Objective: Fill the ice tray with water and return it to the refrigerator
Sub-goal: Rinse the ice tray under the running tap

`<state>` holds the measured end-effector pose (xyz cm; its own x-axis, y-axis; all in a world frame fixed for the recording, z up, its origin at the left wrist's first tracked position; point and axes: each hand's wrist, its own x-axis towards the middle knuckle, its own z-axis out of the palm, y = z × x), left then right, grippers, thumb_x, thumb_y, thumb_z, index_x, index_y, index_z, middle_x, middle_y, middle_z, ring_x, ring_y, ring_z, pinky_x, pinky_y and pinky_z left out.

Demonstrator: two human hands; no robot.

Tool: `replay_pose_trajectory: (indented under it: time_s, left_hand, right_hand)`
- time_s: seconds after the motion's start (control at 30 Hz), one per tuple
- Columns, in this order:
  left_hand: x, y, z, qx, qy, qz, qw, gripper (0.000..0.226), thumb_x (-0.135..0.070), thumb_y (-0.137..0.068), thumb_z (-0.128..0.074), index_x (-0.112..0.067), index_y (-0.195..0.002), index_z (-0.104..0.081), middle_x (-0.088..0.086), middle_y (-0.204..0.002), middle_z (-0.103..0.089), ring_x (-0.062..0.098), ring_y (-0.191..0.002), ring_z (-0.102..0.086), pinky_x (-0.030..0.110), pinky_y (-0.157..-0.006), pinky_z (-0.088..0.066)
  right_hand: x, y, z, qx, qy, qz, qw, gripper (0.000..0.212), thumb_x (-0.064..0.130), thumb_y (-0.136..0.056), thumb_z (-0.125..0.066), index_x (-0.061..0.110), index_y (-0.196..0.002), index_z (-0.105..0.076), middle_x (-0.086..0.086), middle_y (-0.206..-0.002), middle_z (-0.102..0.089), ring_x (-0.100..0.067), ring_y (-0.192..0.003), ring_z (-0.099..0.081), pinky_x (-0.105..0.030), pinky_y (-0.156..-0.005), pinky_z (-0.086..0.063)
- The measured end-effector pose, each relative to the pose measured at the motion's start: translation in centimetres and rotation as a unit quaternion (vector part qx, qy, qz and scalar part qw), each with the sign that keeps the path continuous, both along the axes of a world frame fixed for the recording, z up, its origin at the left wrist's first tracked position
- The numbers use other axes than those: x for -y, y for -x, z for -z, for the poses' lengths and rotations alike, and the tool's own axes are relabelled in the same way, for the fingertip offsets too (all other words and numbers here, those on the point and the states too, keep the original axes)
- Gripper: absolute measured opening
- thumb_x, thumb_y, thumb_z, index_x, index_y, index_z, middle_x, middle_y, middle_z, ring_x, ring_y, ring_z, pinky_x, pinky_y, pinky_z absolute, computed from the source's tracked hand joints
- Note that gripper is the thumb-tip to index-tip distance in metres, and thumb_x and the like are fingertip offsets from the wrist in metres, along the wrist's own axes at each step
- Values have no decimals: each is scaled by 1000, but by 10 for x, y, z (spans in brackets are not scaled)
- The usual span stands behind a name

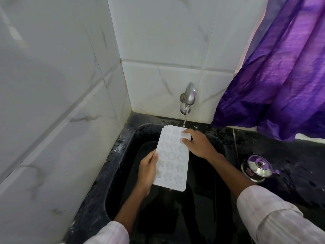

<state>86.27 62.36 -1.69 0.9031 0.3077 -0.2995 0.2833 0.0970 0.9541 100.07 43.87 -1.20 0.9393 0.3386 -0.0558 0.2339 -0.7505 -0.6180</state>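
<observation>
Holding the white ice tray [173, 158] over the black sink [123, 155], the person had both hands on it while water ran from the steel tap [189, 95] on the tiled wall. The left hand [147, 170] gripped the near left edge, thumb on top and fingers wrapped under. The right hand [198, 144] pinched the far right corner, fingertips curled over the rim. The stream [185, 119] came down at the far end of the tray, right by that corner.

So the filling looked under way, not finished, by my read. The star-shaped cells showed faintly, but white plastic and clear water made it impossible to tell which held water. Closing the tap and carrying the tray to the refrigerator were left to do, and no refrigerator was in view.

The sink bottom was too dark to read. A purple curtain [281, 76] covered the right side, and a small steel lidded pot [259, 168] sat on the counter, well apart from the tray.
</observation>
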Motion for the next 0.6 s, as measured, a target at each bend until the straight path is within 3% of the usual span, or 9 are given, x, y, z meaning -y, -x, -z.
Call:
replay_pose_trajectory:
  time_s: [0.13, 0.4, 0.6]
  left_hand:
    - [0, -2, -3, 7, -1, -12, 1000, 29, -26, -105, -47, -36, -98, -74, -5, -102, -77, 19, -95, -74, 49, -89, -59]
    - [6, 4, -6, 16, 13, -17, 1000, 28, -25, -105, -47, -36, -100, -73, -6, -102, -77, 17, -95, -74, 41, -84, -61]
    - [13, 5, -12, 25, 25, -23, 999, 28, -27, -106, -46, -34, -101, -73, -6, -100, -77, 16, -92, -75, 39, -80, -62]
  right_hand:
    - [-2, -4, 0, -9, 24, -16, 1000, 37, 36, -97, -48, 29, -133, -55, -7, -125, -53, -21, -118, -49, -31, -99, -37]
    - [7, -7, -15, 15, 121, -32, 992, 38, 40, -92, -50, 35, -128, -56, -2, -119, -55, -20, -113, -54, -40, -99, -44]
    - [-1, 0, -11, 20, 48, -26, 998, 38, 25, -99, -42, 24, -135, -53, -9, -127, -46, -20, -122, -45, -36, -106, -37]
